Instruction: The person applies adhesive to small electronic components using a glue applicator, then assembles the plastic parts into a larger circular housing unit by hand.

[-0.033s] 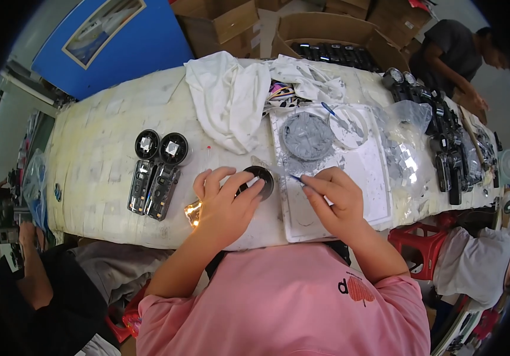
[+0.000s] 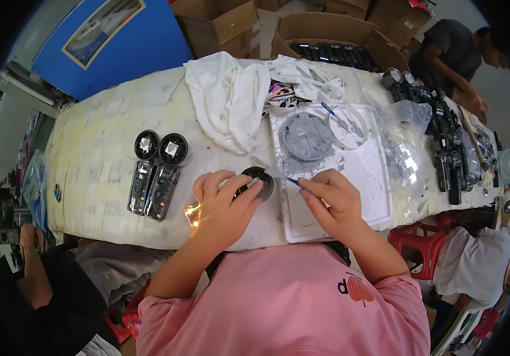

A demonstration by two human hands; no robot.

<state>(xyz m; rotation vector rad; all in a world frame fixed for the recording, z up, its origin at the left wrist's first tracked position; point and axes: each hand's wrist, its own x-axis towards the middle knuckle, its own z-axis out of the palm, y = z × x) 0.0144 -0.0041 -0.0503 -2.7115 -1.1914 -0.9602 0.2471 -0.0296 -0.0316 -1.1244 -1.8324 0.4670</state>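
Note:
My left hand [image 2: 222, 204] lies over a black device with a round head [image 2: 262, 183], fingers curled on it. Its lower part, mostly hidden under the palm, glows with a warm light [image 2: 193, 215]. Between the thumb and fingers of my right hand [image 2: 333, 203] is a small blue-handled spatula [image 2: 294, 180]. Its pale blade reaches left to the edge of the round head; whether they touch I cannot tell. Beyond my right hand, a round tub of grey paste [image 2: 307, 136] stands on a smeared white tray [image 2: 350, 196]. A second blue-handled spatula [image 2: 330, 109] rests across a white lid [image 2: 359, 142].
Two similar black devices [image 2: 154, 187] lie side by side to the left. White cloths [image 2: 228, 101] are heaped at the table's far side. Plastic bags [image 2: 409, 154] and several black devices [image 2: 442, 136] line the right. Other people sit at left and stand far right [image 2: 450, 53].
My right hand has shifted slightly left, bringing the spatula's blade closer to the round head. My left hand stays in place.

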